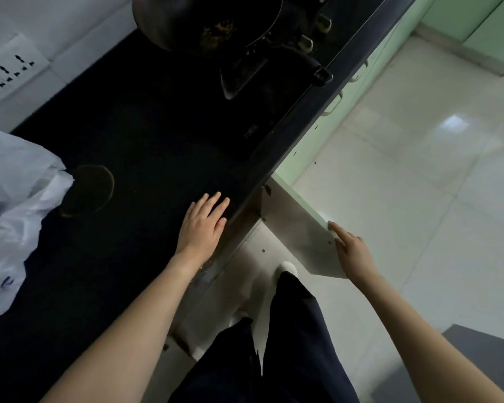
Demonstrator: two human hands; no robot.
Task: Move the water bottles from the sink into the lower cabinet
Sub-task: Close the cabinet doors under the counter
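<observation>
The left hand (202,221) lies flat and empty, fingers spread, at the desk's (146,146) front edge. The right hand (352,251), fingers straight, presses the outer edge of the open cabinet door (297,228). Likely step: swinging the door (opening or closing, unclear). No bottles or sink are in view; next, locate them.

Both forearms are seen bare from the lower frame edge up to the wrists; no sleeve, watch or ring is seen on either; the left hand (202,221) and right hand (354,253) are ungloved, and the nails are too small to be judged; below the hands, loose dark navy trousers (297,344) are worn, their cloth falling in long folds; a white shoe (288,268) is shown past the hem.
</observation>
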